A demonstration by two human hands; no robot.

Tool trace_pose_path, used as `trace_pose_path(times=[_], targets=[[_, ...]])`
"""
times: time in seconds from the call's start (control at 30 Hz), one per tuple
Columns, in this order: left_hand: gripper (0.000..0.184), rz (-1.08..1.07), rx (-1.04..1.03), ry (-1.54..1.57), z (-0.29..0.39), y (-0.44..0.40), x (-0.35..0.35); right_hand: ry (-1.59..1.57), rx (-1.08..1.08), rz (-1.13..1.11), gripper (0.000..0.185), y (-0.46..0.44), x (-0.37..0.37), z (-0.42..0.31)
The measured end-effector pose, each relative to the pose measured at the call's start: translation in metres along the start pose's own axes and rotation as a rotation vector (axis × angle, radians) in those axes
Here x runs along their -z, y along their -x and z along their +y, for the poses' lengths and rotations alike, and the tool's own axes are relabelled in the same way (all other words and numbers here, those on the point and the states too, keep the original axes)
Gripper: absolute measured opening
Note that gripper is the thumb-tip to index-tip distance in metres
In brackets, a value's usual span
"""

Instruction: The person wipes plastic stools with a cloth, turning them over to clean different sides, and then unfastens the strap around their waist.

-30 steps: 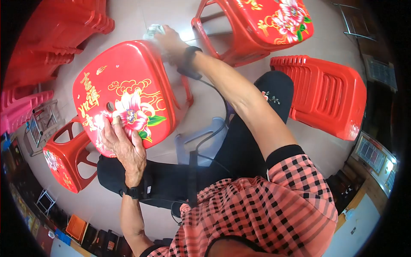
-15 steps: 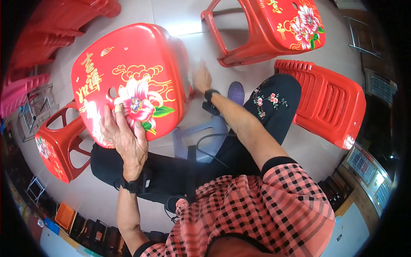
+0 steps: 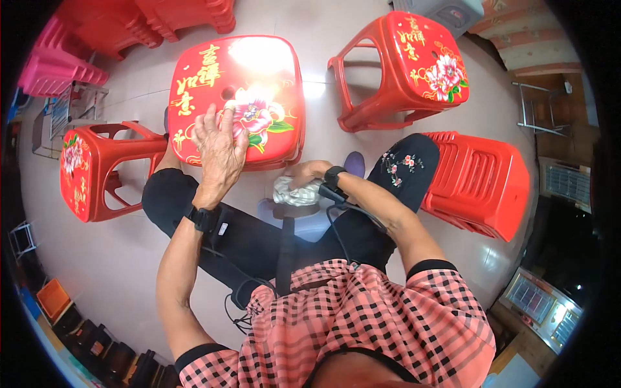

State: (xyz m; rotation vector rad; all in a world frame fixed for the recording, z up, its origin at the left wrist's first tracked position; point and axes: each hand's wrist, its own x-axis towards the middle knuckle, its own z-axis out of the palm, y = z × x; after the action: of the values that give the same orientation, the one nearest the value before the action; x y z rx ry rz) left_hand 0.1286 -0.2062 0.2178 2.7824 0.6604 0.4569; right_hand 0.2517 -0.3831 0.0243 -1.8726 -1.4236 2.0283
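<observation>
My left hand lies on the near edge of a red plastic stool with a flower print and yellow characters on its seat. Its fingers are stretched out over the seat, close to the small centre hole. The stool stands upright between my knees and the seat faces up. Low beside the stool's near right corner, my right hand grips a bunched pale striped cloth. Part of that hand's fingers is hidden against the cloth.
Another printed red stool stands at the upper right, and one is at the left. A red stack of stools lies by my right knee. More red stools and pink ones are at the upper left.
The stool, tilted up toward me before, now stands lower and farther off, seat upward. My left hand stays on its seat. My right hand has come nearer, and the cloth now shows plainly.
</observation>
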Motion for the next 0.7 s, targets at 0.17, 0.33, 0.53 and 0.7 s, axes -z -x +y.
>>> trace_pose_path(times=[0.17,0.33,0.53,0.7], targets=[[0.041,0.032,-0.006,0.246,-0.013,-0.002,0.008,0.052,0.37,0.257,0.068,0.092,0.025,-0.048],[0.03,0.044,-0.007,0.522,-0.008,-0.005,0.053,-0.027,0.506,0.539,0.047,0.208,0.079,-0.157],[0.029,-0.071,0.053,0.776,0.021,0.035,0.138,0.211,0.505,0.995,0.047,0.201,0.135,-0.194],[0.027,-0.077,0.068,0.73,0.007,0.108,0.152,0.349,0.669,1.089,0.026,0.193,0.067,-0.187]])
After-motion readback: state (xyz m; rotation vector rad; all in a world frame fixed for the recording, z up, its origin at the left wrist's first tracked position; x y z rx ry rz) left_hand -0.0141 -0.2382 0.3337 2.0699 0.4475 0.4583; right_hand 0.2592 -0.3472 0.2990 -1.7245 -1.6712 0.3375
